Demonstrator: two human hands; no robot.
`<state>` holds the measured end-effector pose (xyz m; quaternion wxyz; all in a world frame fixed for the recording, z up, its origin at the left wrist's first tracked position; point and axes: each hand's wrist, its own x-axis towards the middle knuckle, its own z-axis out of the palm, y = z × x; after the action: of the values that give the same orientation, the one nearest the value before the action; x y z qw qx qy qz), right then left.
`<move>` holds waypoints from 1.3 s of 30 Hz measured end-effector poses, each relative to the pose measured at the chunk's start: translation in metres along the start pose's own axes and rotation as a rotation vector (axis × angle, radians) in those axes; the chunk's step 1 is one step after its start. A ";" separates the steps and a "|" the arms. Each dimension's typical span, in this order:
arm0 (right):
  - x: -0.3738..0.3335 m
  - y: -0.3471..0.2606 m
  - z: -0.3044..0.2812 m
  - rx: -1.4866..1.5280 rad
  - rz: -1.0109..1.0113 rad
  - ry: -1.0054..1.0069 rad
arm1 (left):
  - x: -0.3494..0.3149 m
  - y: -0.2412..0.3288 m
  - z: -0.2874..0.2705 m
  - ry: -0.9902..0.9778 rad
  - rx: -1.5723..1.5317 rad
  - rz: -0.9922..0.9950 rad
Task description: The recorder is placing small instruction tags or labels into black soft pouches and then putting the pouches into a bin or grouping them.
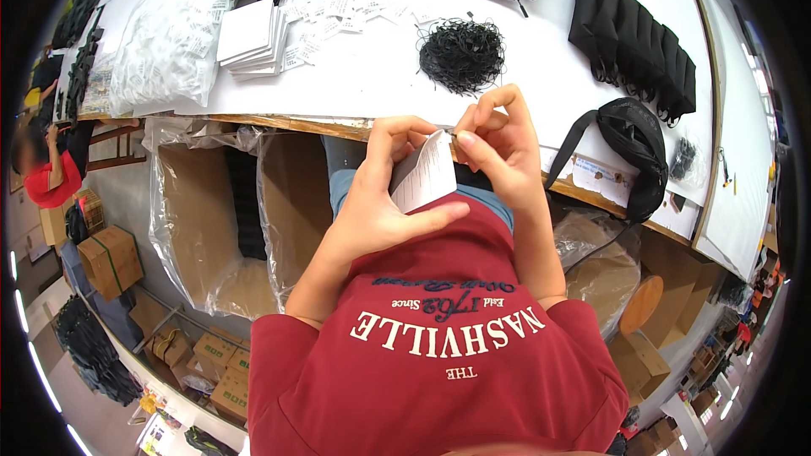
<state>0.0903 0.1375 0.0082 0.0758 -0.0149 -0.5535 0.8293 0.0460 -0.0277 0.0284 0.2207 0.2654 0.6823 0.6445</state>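
My left hand (372, 203) is closed around a folded white paper tag (429, 171) with printed lines, held in front of my body by the table's near edge. A darker face of the tag shows on its left side. At the tag's top corner, my right hand (507, 148) pinches with thumb and forefinger; a small dark bit shows there, too small to name. Just beyond, on the white table (355, 76), lies a tangled pile of black strings (462, 56). Farther left stands a stack of white cards (252, 38), with loose printed labels (346, 8) scattered beside it.
A clear plastic bag of white labels (169, 42) sits at the table's left. Black pouches (634, 46) line up on the right, near a black strapped bag (634, 148) at the edge. Below are plastic-lined cartons (207, 211). Another person (52, 173) is far left.
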 end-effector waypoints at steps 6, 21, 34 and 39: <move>-0.008 0.008 0.006 -0.366 -0.259 0.031 | 0.001 -0.008 0.004 0.127 -0.263 -0.031; -0.007 0.007 0.018 -0.691 -0.410 0.099 | 0.002 -0.011 0.005 0.341 0.055 0.144; -0.010 -0.009 0.006 -0.500 -0.083 0.008 | 0.000 -0.025 -0.017 0.042 -0.438 0.104; -0.007 -0.004 0.006 -0.500 -0.031 -0.097 | 0.007 -0.026 -0.024 -0.151 -0.357 -0.183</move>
<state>0.0975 0.1330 0.0138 0.0560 0.0151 -0.7446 0.6650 0.0229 -0.0418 0.0046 0.3721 0.2065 0.5603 0.7106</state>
